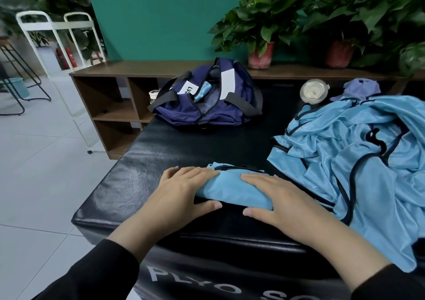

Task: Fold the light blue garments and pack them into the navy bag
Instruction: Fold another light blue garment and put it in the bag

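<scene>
Risk: folded garment (232,190) is only pinned flat under left hand (184,190) and right hand (279,201), both spread, nothing gripped. Slick fabric could unfold if lifted loosely toward bag (207,99) at 12 o'clock; pile (358,161) at 3 o'clock could be snagged.

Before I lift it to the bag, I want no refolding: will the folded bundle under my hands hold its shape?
Probably not unaided. The bundle is thin, shiny cloth like the rumpled pile, so likely floppy and slippery. Both hands press it flat; released, it may spring open. It looks light.
</scene>
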